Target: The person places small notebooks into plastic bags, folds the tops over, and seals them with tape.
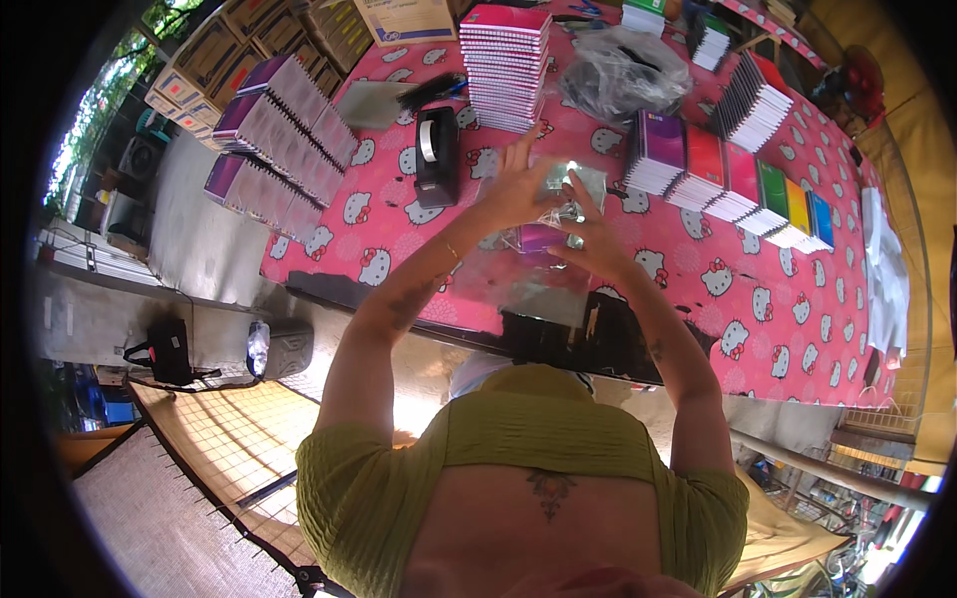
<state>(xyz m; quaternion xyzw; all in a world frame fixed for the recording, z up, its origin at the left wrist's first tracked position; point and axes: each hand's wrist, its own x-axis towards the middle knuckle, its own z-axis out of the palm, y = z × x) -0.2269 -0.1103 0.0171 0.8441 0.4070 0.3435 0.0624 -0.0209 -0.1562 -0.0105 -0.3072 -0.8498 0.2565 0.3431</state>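
Observation:
A thin clear plastic sheet (588, 180) lies crumpled and shiny on the table between my hands. Under it, partly covered, is a small purple notebook (539, 237). My left hand (520, 191) rests at the left side of the plastic, fingers stretched away from me and thumb out to the right. On the other side, my right hand (595, 242) spreads its fingers over the plastic and the notebook's right edge. Both hands are open. Left of them stands a black tape dispenser (436, 159). Glare hides where the fingertips meet the plastic.
A tall stack of red notebooks (503, 70) rises behind my hands. Colourful spiral notebooks (698, 171) stand in a row at right, wrapped purple stacks (284, 145) at left. A crumpled plastic bag (626, 75) lies farther back. Near me runs the table's dark edge (449, 334).

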